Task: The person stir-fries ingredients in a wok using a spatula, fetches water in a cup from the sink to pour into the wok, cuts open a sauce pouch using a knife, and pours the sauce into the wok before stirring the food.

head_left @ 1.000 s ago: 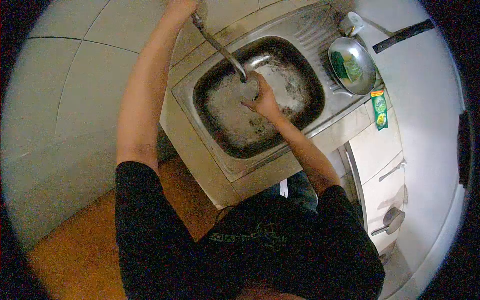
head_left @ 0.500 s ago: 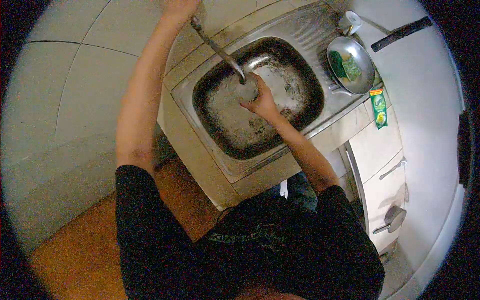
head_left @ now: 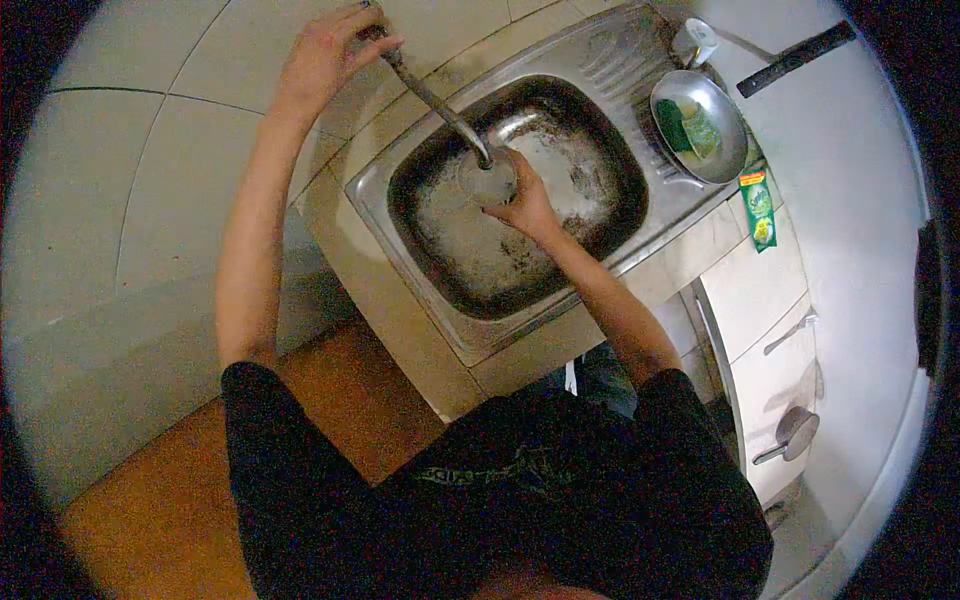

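My left hand (head_left: 318, 62) is at the base of the metal tap (head_left: 438, 105), with thumb and fingers closed round its handle, which they mostly hide. Under the spout's end, my right hand (head_left: 530, 205) grips a clear round glass (head_left: 484, 190) by its side, above the sink basin (head_left: 420, 262). The spout points down over the mouth of the glass. Whether water is running, I cannot tell. Dark stains mark the basin's walls and floor.
On the drainboard at right rests a metal pan (head_left: 735, 118) with a green sponge (head_left: 700, 132) inside. A white mug (head_left: 698, 40) stands behind it. A green packet (head_left: 760, 212) lies on the counter edge. Below at right is a small long-handled pot (head_left: 797, 430).
My left hand has come down and left into fuller view, its fingers now visible at the tap handle. My right hand and the glass have stayed almost where they were.
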`<state>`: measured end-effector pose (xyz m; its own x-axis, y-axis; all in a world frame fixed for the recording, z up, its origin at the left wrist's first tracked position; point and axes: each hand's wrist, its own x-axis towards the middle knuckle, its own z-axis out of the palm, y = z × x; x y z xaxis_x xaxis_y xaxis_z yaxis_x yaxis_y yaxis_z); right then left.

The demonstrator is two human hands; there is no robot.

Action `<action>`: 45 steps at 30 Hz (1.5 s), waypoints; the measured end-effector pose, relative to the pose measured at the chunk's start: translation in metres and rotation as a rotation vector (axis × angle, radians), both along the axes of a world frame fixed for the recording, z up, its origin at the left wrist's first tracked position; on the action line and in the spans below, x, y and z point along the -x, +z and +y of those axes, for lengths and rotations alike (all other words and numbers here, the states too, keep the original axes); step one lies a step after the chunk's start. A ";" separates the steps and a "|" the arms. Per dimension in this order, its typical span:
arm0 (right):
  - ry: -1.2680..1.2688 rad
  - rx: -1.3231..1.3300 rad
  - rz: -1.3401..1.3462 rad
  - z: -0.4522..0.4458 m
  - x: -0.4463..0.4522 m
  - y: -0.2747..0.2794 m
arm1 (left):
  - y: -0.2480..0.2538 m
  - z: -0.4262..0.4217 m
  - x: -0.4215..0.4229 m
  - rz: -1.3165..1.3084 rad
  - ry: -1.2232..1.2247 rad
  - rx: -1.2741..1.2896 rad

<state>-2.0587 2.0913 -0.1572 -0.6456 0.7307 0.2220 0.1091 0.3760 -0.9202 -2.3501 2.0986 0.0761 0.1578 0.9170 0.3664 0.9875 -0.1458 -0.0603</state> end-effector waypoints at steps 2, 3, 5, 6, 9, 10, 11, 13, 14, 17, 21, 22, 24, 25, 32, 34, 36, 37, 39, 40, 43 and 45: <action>0.004 -0.014 0.001 0.000 -0.002 0.006 | 0.007 -0.005 -0.012 -0.020 0.006 -0.028; 0.016 -0.004 -0.004 -0.001 -0.004 0.008 | 0.009 -0.011 -0.018 -0.082 0.044 -0.006; 0.026 0.006 -0.005 -0.001 -0.004 0.006 | 0.011 -0.015 -0.022 -0.141 0.082 0.018; 0.021 0.006 -0.017 -0.002 -0.004 0.001 | 0.007 -0.017 -0.018 -0.183 0.046 -0.020; 0.013 -0.014 -0.010 -0.003 -0.006 0.002 | 0.009 -0.020 -0.019 -0.243 0.028 -0.038; 0.009 -0.035 0.009 -0.003 -0.007 0.004 | 0.011 -0.020 -0.020 -0.260 0.043 -0.019; 0.007 -0.036 0.012 -0.003 -0.008 0.004 | 0.012 -0.021 -0.020 -0.257 0.041 -0.020; 0.005 0.012 -0.015 -0.003 -0.010 0.005 | 0.012 -0.022 -0.018 -0.281 0.072 0.025; 0.000 0.013 -0.012 -0.003 -0.011 0.006 | 0.011 -0.022 -0.018 -0.279 0.066 0.026; -0.027 -0.027 -0.038 -0.002 -0.015 0.004 | 0.008 -0.022 -0.016 -0.226 0.051 -0.002; -0.012 -0.009 0.015 0.004 -0.018 0.000 | 0.008 -0.023 -0.014 -0.268 0.002 -0.062; -0.009 -0.012 0.039 0.004 -0.020 0.002 | 0.009 -0.026 -0.016 -0.282 0.025 -0.058; -0.013 -0.005 0.016 0.003 -0.023 0.007 | 0.012 -0.030 -0.019 -0.278 0.073 -0.030; -0.014 0.001 -0.005 0.004 -0.025 0.008 | 0.014 -0.031 -0.020 -0.273 0.123 -0.004; 0.006 -0.020 0.037 0.004 -0.033 -0.005 | 0.013 -0.033 -0.009 -0.298 0.177 0.034; -0.024 0.050 0.039 0.002 -0.037 -0.008 | 0.009 -0.032 0.008 -0.218 0.085 -0.011; -0.032 0.071 0.062 0.003 -0.042 -0.002 | 0.006 -0.033 0.016 -0.241 0.086 0.003; -0.034 0.088 0.085 0.002 -0.045 0.002 | 0.008 -0.032 0.012 -0.263 0.092 0.013; -0.055 0.092 0.063 0.000 -0.050 0.004 | 0.012 -0.033 0.004 -0.271 0.102 0.018; -0.071 0.093 0.041 0.000 -0.053 0.004 | 0.015 -0.034 0.000 -0.278 0.115 0.020; -0.047 0.121 0.067 0.001 -0.067 0.004 | 0.012 -0.035 0.007 -0.228 0.148 0.014; -0.073 0.090 -0.015 -0.001 -0.082 0.016 | 0.009 -0.033 0.015 -0.242 0.120 0.010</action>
<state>-1.9767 2.0907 -0.1409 -0.5927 0.7924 0.1439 0.1473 0.2824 -0.9479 -2.3651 2.0655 0.0852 -0.0432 0.9277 0.3708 0.9833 -0.0262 0.1801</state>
